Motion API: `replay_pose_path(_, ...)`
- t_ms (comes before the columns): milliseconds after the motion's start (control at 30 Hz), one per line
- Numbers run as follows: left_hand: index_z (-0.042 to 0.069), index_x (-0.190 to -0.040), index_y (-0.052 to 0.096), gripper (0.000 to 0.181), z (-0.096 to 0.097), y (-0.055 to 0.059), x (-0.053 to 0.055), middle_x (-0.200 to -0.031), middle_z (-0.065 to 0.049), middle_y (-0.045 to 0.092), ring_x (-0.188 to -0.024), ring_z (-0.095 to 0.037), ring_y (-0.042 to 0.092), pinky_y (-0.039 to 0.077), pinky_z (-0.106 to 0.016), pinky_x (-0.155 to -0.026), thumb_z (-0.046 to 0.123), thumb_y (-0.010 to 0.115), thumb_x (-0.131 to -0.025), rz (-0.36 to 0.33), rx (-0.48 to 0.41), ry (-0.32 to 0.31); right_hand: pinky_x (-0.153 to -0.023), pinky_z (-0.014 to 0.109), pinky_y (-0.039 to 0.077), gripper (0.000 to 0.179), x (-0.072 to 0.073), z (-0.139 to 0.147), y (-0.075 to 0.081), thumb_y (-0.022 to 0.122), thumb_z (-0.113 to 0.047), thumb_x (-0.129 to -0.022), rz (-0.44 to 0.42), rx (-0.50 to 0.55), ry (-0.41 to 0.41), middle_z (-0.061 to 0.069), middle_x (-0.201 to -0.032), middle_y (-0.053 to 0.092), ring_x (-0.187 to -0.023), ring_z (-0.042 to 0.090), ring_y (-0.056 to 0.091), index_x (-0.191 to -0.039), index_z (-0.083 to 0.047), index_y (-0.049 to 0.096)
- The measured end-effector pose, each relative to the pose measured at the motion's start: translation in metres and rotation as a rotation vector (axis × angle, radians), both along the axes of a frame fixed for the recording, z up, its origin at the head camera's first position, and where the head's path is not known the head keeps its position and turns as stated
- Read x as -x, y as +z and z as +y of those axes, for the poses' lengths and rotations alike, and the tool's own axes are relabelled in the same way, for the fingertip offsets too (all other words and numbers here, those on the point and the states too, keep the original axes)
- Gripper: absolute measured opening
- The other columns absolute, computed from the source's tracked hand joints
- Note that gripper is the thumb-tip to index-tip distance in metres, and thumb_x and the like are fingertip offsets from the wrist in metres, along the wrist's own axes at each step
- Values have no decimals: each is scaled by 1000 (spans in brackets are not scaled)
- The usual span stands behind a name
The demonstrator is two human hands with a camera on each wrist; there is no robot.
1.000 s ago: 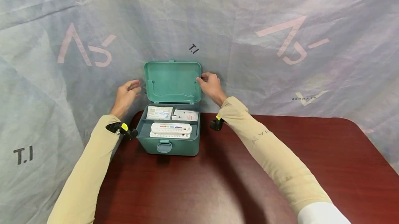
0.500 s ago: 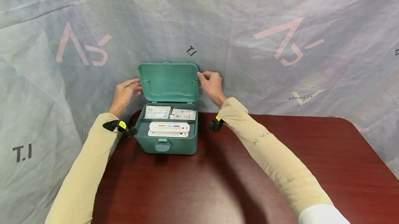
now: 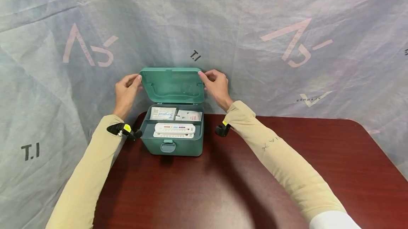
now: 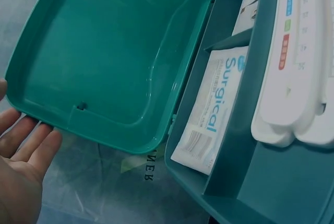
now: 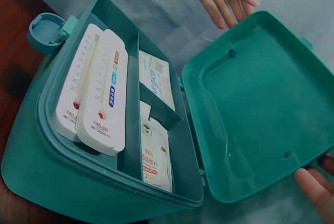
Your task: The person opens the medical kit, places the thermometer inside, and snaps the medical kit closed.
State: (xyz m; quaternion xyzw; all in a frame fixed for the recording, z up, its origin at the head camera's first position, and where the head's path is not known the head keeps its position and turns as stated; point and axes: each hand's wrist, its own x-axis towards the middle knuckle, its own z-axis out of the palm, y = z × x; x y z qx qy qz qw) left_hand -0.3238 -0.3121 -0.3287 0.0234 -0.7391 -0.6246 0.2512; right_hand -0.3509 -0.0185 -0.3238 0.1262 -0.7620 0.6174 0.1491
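A green medicine box (image 3: 186,148) stands at the table's back left, its lid (image 3: 173,85) raised on the rear hinges and tilted a little forward. My left hand (image 3: 125,93) holds the lid's upper left corner, thumb in front and fingers at the edge. At the opposite corner, my right hand (image 3: 218,87) pinches the lid between thumb and fingers. Two white thermometers (image 5: 107,93) lie stacked in the front compartment. Behind them, a divider separates a packet marked Surgical (image 4: 215,106) from a smaller white and red packet (image 5: 155,153).
A round grey-green latch (image 3: 168,146) hangs on the box's front. The dark red table (image 3: 287,151) stretches to the right. Grey printed fabric (image 3: 242,45) hangs close behind the box and along the left side.
The left hand has come from beside the lid up to its corner. The lid has tipped forward from nearly upright, the right hand moving along with it.
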Motion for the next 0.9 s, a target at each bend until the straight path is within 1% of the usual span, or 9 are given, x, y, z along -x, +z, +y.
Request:
replay_pose_path(100, 1, -122, 62, 42, 0, 1, 0, -112, -9, 64, -104, -26, 61, 50, -36, -89, 29, 64, -91, 3, 43, 28, -68, 31, 55, 29, -2, 0, 2, 66, -36, -89, 8, -16, 17, 6, -93, 67, -84, 20, 64, -99, -8, 68)
replay_pose_path(167, 1, -123, 61, 43, 1, 2, -1, -115, -11, 63, -107, -28, 60, 50, -36, -90, 29, 64, -91, -8, 57, 27, -67, 27, 55, 30, -3, 0, 3, 65, -36, -90, 9, -24, 26, 4, -94, 67, -86, 16, 63, -102, -9, 69)
replay_pose_path(233, 1, -125, 60, 43, 1, 3, -1, -118, -13, 62, -109, -28, 59, 49, -36, -91, 29, 63, -92, -26, 81, 27, -67, 27, 55, 30, -4, 1, 4, 65, -35, -90, 16, -29, 39, 3, -96, 67, -88, 16, 63, -105, -10, 69)
replay_pose_path(333, 1, -126, 59, 43, 1, 5, -3, -121, -15, 61, -108, -28, 59, 49, -34, -91, 28, 62, -92, -33, 107, 29, -69, 27, 54, 31, -5, 2, 5, 65, -35, -90, 28, -40, 59, 4, -98, 68, -89, 21, 63, -107, -10, 69)
replay_pose_path(467, 0, -122, 62, 42, 1, 7, -6, -116, -14, 63, -104, -25, 62, 51, -28, -87, 28, 65, -90, -4, 100, 35, -69, 28, 53, 31, -8, 2, 7, 66, -35, -89, 30, -56, 81, 5, -100, 68, -88, 26, 64, -108, -10, 69)
replay_pose_path(567, 0, -120, 62, 42, 0, 9, -8, -113, -10, 64, -100, -18, 63, 51, -23, -83, 27, 68, -88, 2, 89, 27, -70, 27, 54, 29, -10, 2, 8, 67, -31, -89, 32, -60, 89, 5, -102, 67, -89, 22, 65, -109, -10, 68)
replay_pose_path(700, 1, -122, 61, 45, 1, 10, -10, -114, -11, 63, -97, -10, 62, 51, -21, -83, 27, 69, -87, -4, 98, 8, -71, 25, 54, 27, -11, 2, 10, 68, -26, -89, 46, -58, 88, 5, -104, 67, -91, 14, 64, -110, -8, 68)
replay_pose_path(900, 2, -125, 59, 47, 2, 9, -11, -120, -14, 60, -102, -11, 60, 49, -23, -88, 30, 68, -88, -13, 138, 9, -75, 26, 54, 28, -12, 3, 11, 69, -25, -88, 56, -83, 92, 7, -106, 67, -95, 19, 64, -110, -7, 68)
